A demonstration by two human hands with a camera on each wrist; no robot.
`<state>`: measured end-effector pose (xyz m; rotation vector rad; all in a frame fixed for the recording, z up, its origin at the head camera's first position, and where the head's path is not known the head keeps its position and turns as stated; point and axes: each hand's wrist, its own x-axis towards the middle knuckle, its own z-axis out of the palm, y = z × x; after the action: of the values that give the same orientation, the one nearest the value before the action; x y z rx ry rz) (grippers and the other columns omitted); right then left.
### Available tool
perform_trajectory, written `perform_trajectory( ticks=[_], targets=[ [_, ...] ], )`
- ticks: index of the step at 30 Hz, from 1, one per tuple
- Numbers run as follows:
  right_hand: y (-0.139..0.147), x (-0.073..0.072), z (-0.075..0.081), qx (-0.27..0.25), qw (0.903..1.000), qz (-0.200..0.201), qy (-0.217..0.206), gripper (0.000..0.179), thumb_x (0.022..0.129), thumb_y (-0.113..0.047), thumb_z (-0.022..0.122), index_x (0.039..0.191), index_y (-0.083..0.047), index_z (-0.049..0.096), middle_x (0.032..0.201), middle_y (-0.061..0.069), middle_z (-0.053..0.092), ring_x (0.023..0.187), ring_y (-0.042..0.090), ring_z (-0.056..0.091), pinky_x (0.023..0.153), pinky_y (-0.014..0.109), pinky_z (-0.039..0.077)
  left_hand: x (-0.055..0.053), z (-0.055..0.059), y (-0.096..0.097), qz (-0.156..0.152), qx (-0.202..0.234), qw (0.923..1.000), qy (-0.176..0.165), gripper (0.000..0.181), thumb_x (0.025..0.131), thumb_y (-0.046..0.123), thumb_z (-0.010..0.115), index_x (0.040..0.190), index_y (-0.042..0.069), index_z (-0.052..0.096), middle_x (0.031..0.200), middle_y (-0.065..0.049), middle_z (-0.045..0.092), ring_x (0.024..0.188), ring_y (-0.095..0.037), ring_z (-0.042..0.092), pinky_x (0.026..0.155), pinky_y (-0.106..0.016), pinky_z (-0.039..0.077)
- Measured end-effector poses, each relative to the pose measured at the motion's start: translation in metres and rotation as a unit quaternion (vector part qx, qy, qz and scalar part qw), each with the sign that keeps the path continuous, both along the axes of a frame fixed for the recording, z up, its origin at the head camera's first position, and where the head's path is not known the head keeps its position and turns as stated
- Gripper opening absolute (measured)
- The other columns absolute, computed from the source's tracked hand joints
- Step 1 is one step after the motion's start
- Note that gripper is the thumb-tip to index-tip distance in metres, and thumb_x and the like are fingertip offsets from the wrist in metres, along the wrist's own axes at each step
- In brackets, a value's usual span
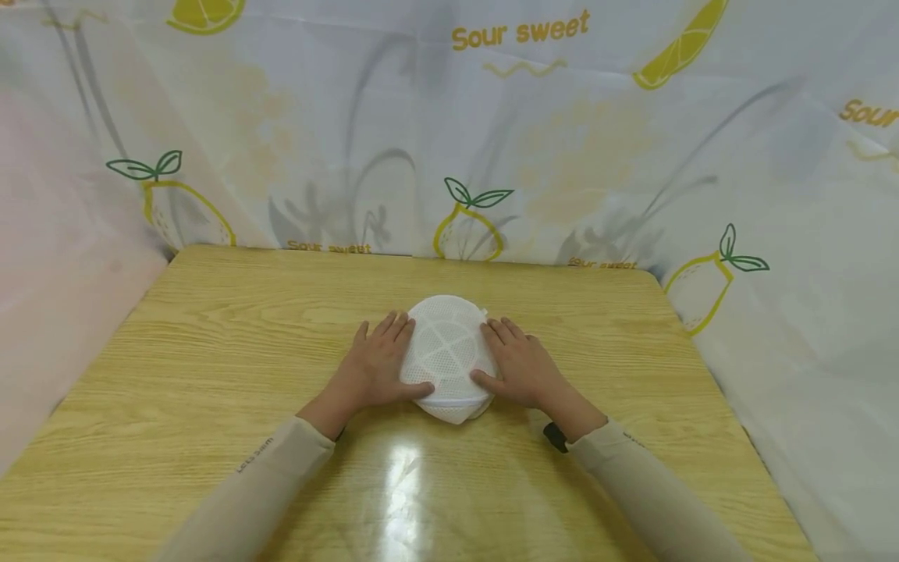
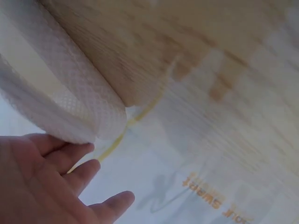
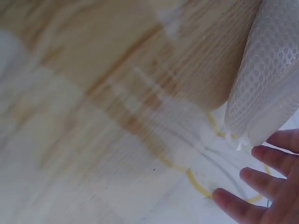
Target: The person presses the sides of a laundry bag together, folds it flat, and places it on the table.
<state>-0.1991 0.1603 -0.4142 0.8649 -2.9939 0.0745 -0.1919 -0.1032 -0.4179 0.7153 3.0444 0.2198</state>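
Note:
A white mesh laundry bag (image 1: 448, 343) with a rounded outline and crossed bands on top lies on the wooden table. Along its left side rests my left hand (image 1: 382, 363), fingers extended and thumb lying over the near edge. My right hand (image 1: 523, 363) mirrors it on the other side, thumb on the mesh. In the left wrist view, fingertips touch the edge of the bag (image 2: 88, 93), whose folded layers stand apart. The right wrist view shows fingers spread beside the honeycomb mesh of the bag (image 3: 266, 65). The undersides of both palms are hidden in the head view.
The glossy wood-grain table (image 1: 211, 375) spreads out on all sides of the bag. Behind its far edge hangs a white cloth (image 1: 316, 117) printed with lemons and lettering. Similar cloth borders the table at left and right.

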Motion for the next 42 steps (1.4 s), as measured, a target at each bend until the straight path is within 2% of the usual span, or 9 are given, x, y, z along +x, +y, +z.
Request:
perform_trajectory(
  ticks=[10,20,34,42],
  targets=[
    [0.001,0.001,-0.001,0.007,0.9998,-0.002,-0.019,0.079,0.093,-0.058,0.046,0.15,-0.004,0.032,0.154,0.015,0.036,0.143,0.036,0.031,0.099,0.056,0.043,-0.003,0.006,-0.002,-0.004,-0.03,0.9987,-0.041,0.116,0.07,0.08,0.056,0.151,0.002,0.027,0.157,-0.015,0.03,0.147,-0.034,0.024,0.112,-0.065,0.02],
    [0.001,0.001,-0.005,0.022,0.9994,-0.001,-0.028,0.081,0.094,-0.059,0.045,0.151,-0.004,0.029,0.155,0.015,0.033,0.144,0.036,0.029,0.1,0.057,0.042,0.0,0.009,0.0,-0.005,-0.043,0.9979,-0.048,0.116,0.07,0.08,0.057,0.151,0.002,0.028,0.157,-0.014,0.031,0.147,-0.033,0.025,0.113,-0.064,0.02],
    [0.0,0.001,-0.007,0.029,0.9989,-0.001,-0.036,0.08,0.096,-0.057,0.043,0.152,-0.002,0.026,0.157,0.016,0.029,0.145,0.038,0.026,0.099,0.057,0.042,-0.004,0.009,-0.001,0.002,-0.037,0.9976,-0.059,0.117,0.068,0.081,0.058,0.151,0.003,0.028,0.157,-0.013,0.03,0.147,-0.033,0.024,0.113,-0.064,0.019],
    [-0.001,0.001,-0.005,0.026,0.9988,-0.001,-0.042,0.079,0.096,-0.056,0.044,0.151,-0.003,0.027,0.157,0.016,0.03,0.145,0.038,0.026,0.1,0.058,0.042,-0.004,0.012,-0.001,0.009,-0.029,0.9972,-0.069,0.118,0.066,0.081,0.061,0.151,0.005,0.03,0.157,-0.013,0.031,0.147,-0.033,0.024,0.114,-0.063,0.017]
  ],
)
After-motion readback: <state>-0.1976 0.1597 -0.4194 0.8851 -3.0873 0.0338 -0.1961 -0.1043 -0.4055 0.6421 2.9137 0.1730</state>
